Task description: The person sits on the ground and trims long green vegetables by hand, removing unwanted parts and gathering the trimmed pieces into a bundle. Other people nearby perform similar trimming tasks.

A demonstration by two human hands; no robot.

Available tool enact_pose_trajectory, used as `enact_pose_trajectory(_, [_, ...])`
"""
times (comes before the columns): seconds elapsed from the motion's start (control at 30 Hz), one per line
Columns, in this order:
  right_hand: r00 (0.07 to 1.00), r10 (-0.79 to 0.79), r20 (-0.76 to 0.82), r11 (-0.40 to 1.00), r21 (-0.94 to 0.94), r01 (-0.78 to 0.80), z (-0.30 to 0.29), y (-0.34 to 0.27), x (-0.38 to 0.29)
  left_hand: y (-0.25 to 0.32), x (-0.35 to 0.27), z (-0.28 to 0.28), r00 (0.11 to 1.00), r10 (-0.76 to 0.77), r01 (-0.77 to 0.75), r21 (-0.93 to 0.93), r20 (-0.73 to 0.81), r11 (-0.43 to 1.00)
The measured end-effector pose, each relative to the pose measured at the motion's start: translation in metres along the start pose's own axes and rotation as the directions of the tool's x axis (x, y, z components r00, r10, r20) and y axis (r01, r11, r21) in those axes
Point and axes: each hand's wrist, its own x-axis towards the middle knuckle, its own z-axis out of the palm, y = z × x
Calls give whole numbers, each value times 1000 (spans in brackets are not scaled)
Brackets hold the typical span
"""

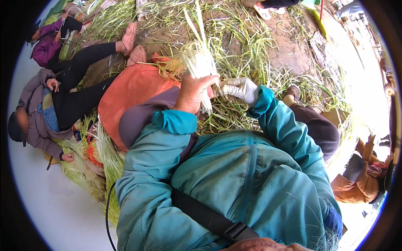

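My bare left hand [194, 92] is closed around a bundle of long pale stalks [198, 61], which look like garlic shoots or chives. Their white ends stick out below the fist, and the yellowish-green leaves extend up and away from me. Just right of the bundle, my right hand [241, 89], in a whitish glove, has its fingertips together at a stalk on the bundle's edge. Whether they pinch that stalk is too small to tell. Loose green and yellow leaves [248, 53] lie scattered on the ground beneath and beyond both hands.
An orange-red sack or cloth [135, 91] lies by my left leg. More stalks [108, 153] are heaped to the left, near a seated person in black trousers [84, 62]. Another person in purple [47, 47] sits farther off. At right is a person in a brown coat [355, 188].
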Motion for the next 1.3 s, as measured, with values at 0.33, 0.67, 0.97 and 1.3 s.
enact_pose_trajectory(0.33, [994, 101, -43, 883, 465, -70, 14, 1, -3, 1, 2, -1, 999, -41, 42, -91, 10, 995])
enact_pose_trajectory(0.67, [953, -154, -262, 938, -341, 58, 21, 7, -5, -19, 5, -2, 976, -211, 200, -162, -53, 966])
enact_pose_trajectory(0.97, [974, 104, -202, 973, 223, -58, 16, 19, -4, -23, 6, -1, 981, -170, 160, -110, -90, 981])
enact_pose_trajectory(1.3, [944, -72, -321, 922, -382, -60, -3, 37, -6, -20, 5, -1, 984, -133, 130, -27, -121, 991])
